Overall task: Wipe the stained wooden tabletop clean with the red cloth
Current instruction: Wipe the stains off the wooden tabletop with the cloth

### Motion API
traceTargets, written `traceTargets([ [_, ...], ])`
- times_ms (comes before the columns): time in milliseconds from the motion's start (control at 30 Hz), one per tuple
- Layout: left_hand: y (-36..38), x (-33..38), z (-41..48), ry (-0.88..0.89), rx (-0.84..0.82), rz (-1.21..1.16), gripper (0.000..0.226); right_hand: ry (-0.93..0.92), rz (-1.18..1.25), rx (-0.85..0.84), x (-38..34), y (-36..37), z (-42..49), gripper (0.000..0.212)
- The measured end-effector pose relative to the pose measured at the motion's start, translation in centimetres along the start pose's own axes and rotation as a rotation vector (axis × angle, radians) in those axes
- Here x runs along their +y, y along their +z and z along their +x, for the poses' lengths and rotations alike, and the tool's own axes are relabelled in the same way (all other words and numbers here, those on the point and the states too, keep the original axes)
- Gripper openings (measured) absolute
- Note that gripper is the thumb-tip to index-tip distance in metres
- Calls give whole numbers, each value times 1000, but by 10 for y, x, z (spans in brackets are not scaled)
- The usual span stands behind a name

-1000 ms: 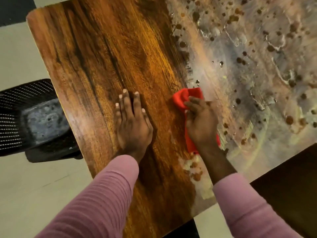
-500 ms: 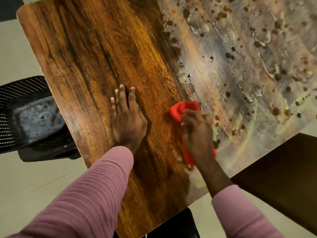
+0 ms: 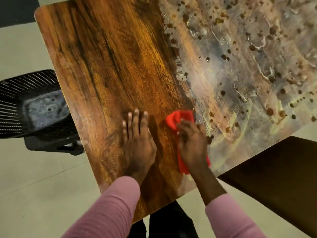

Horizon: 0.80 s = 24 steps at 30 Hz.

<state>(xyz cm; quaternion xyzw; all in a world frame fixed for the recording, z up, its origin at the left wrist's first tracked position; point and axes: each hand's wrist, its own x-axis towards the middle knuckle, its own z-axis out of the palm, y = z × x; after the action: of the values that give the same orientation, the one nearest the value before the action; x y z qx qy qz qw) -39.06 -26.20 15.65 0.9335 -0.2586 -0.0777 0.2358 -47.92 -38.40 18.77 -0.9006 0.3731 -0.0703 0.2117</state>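
The wooden tabletop [image 3: 109, 69] fills the view; its left half shows clean brown grain, its right half is covered in grey smears and dark brown spots [image 3: 248, 69]. My right hand [image 3: 193, 145] presses the red cloth [image 3: 180, 117] flat on the wood at the boundary between clean and stained areas, near the table's front edge. Part of the cloth sticks out beyond the fingers and below the palm. My left hand [image 3: 139, 143] lies flat, fingers together and stretched out, on the clean wood just left of the cloth.
A black mesh chair [image 3: 34, 107] with a grey seat stands left of the table on the pale floor. A dark brown surface [image 3: 277, 177] sits at the lower right, beside the table's front corner.
My right hand and the cloth have slid toward me along the stain's edge, and the patch near the front edge looks cleaner. The left hand stays planted.
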Motion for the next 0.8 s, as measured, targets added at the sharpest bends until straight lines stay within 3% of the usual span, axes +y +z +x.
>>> traceTargets([
  [100, 9, 2, -22, -53, -33, -2, 54, -234, 38, -123, 1, 4, -43, 35],
  [167, 13, 0, -20, -28, -38, 20, 54, -296, 24, -139, 13, 1, -45, 34],
  [367, 21, -1, -21, -11, -6, 52, 57, 62, 70, 25, 37, -11, -17, 30],
  [433, 22, -2, -21, -9, 14, 54, 55, 56, 79, -1, 25, -5, -37, 33],
  [633, 22, -1, -20, 1, 42, 49, 58, -275, 58, -205, 28, -5, -111, 39],
  [700, 22, -2, -21, 5, 50, 59, 60, -229, 37, -188, 41, -14, -99, 43],
  [800, 23, -5, -22, 19, 53, 74, 60, 24, 80, -108, 51, -22, -76, 48],
])
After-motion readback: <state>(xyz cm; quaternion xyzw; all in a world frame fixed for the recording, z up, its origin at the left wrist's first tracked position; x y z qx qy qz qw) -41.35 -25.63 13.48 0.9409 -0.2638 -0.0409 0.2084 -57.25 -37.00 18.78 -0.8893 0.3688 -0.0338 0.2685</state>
